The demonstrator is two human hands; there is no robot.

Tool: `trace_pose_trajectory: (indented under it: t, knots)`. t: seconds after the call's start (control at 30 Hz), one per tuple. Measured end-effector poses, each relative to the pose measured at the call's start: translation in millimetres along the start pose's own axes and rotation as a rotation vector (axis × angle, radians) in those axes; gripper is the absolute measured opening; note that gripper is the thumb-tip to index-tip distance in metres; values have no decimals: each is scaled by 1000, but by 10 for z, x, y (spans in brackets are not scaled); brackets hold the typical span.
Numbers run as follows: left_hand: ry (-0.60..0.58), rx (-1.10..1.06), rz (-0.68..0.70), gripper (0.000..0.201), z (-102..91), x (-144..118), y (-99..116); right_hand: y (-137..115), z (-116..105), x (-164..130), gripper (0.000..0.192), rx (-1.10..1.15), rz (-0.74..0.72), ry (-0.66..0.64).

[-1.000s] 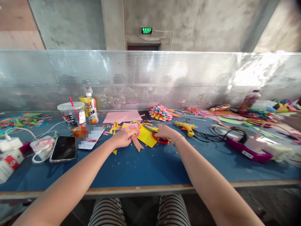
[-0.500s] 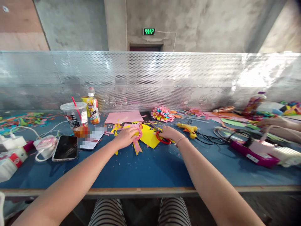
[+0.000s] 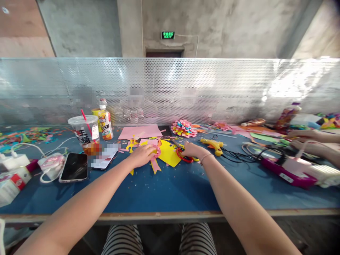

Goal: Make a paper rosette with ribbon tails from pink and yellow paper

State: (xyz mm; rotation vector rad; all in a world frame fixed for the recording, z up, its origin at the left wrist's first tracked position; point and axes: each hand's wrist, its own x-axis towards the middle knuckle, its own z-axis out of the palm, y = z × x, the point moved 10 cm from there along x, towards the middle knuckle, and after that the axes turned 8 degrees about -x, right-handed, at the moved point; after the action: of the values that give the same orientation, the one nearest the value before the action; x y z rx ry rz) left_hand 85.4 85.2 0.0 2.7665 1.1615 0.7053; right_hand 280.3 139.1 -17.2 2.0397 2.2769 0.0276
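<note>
My left hand (image 3: 142, 156) lies left of centre on the table, its fingers closed round a pink-and-yellow paper piece (image 3: 154, 164) whose notched ends hang out below. My right hand (image 3: 193, 149) is closed on the red handles of a pair of scissors (image 3: 185, 157); the fingertips are partly hidden. The scissor blades point away to the upper left, over a yellow paper sheet (image 3: 168, 152) between my hands. Yellow and pink scraps (image 3: 132, 144) lie beyond my left hand. Behind the scissors stands a layered paper flower (image 3: 183, 128) in pink, yellow and blue.
A yellow glue gun (image 3: 214, 146) with a black cable lies right, near a purple power strip (image 3: 288, 173). On the left are a phone (image 3: 73, 167), a plastic cup (image 3: 86, 136) and a bottle (image 3: 105, 122). Another person's hands (image 3: 305, 136) work at far right. A perforated metal screen (image 3: 225, 88) stands behind.
My hands stay almost in place, with the paper and scissors nearly unmoved. At far right, the other person's hands have shifted slightly left.
</note>
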Motion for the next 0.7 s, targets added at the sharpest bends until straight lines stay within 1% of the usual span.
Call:
trace_pose_trajectory:
  t: [0.07, 0.13, 0.17, 0.23, 0.27, 0.33, 0.4, 0.47, 0.53, 0.6, 0.7]
  knots:
    - [82, -42, -8, 36, -100, 24, -67, 37, 27, 23, 67, 21, 31, -1]
    - [188, -49, -36, 34, -219, 30, -186, 54, 34, 47, 67, 37, 45, 12]
    - [237, -27, -54, 33, -273, 24, -255, 54, 34, 57, 65, 44, 45, 17]
    - [271, 75, -93, 33, -316, 3, -389, 42, 27, 70, 64, 49, 34, 26]
    - [253, 132, -120, 34, -302, -8, -462, 37, 15, 72, 64, 41, 31, 35]
    - [209, 201, -217, 36, -256, -46, -646, 34, -31, 70, 66, 13, 34, 71]
    - [145, 180, -302, 37, -167, -82, -812, 30, -82, 62, 70, -15, 38, 114]
    - [97, 101, -336, 39, -72, -94, -911, 22, -110, 53, 75, -22, 35, 137]
    - [75, 22, -332, 42, 0, -80, -958, 17, -117, 46, 74, -19, 28, 143]
    - [68, -26, -306, 43, 42, -52, -964, 16, -113, 43, 68, -17, 21, 141]
    - [87, -42, -251, 40, 45, -8, -919, 22, -89, 47, 60, -18, 13, 127]
